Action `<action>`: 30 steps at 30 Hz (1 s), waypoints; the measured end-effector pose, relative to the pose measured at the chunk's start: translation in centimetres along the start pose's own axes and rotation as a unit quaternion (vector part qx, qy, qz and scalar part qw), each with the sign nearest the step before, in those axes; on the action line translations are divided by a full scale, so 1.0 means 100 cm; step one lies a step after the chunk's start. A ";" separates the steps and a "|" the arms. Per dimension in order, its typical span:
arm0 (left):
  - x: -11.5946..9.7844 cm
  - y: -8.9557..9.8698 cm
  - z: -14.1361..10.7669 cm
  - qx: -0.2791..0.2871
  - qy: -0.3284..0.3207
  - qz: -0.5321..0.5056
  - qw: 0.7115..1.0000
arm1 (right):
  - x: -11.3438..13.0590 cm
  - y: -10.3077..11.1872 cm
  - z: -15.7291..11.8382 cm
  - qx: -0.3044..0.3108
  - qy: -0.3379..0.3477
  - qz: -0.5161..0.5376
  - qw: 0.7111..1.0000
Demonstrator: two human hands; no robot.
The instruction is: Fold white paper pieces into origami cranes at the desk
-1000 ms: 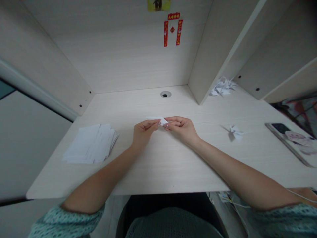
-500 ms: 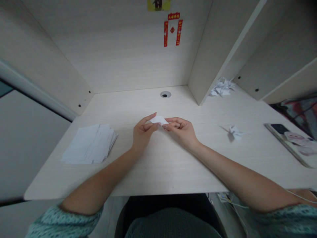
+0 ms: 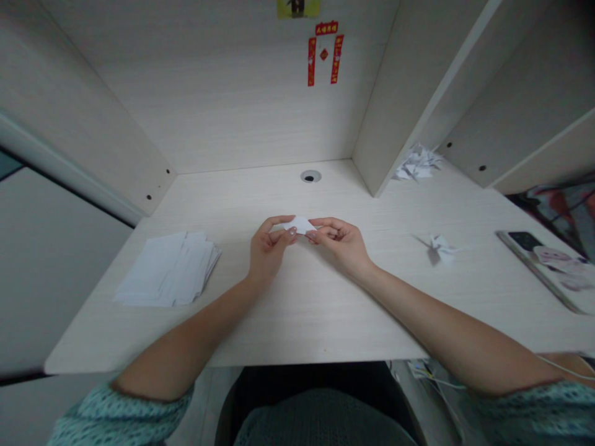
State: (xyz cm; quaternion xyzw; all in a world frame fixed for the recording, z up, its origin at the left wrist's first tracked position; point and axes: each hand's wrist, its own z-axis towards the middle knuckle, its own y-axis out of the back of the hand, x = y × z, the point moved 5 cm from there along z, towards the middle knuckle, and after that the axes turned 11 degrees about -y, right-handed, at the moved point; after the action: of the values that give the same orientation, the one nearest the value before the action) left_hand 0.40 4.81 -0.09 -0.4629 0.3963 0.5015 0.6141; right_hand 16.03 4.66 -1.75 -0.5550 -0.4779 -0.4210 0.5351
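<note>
1. One stack of white sheets [image 3: 168, 271] lies on our desk [image 3: 307, 322], nearer to us than the cable hole [image 3: 311, 176] and to its left; one phone [image 3: 551, 269] lies nearer and far to its right.
2. Nearer than the hole and to its right, we see one spiky folded paper [image 3: 442, 249].
3. Just nearer than the hole, we hold a small white paper piece [image 3: 300, 225]: our left hand [image 3: 267, 251] pinches its left end between thumb and forefinger, and our right hand [image 3: 344, 244] pinches its right corner, the other fingers curled.
4. Beyond the hole's right side, we see a heap of folded papers [image 3: 418, 163] by the upright panel [image 3: 395, 111].
5. Above the hole, red stickers [image 3: 326, 28] mark our back wall [image 3: 242, 93].
</note>
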 end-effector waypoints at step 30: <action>-0.007 0.007 0.007 -0.053 -0.045 0.011 0.998 | -0.006 -0.003 0.003 0.011 -0.029 0.018 0.999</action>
State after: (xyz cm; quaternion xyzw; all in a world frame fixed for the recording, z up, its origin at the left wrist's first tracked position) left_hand -0.35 5.33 0.61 -0.4672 0.3467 0.5488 0.6003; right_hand 15.58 4.93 -2.33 -0.5698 -0.4880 -0.3897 0.5342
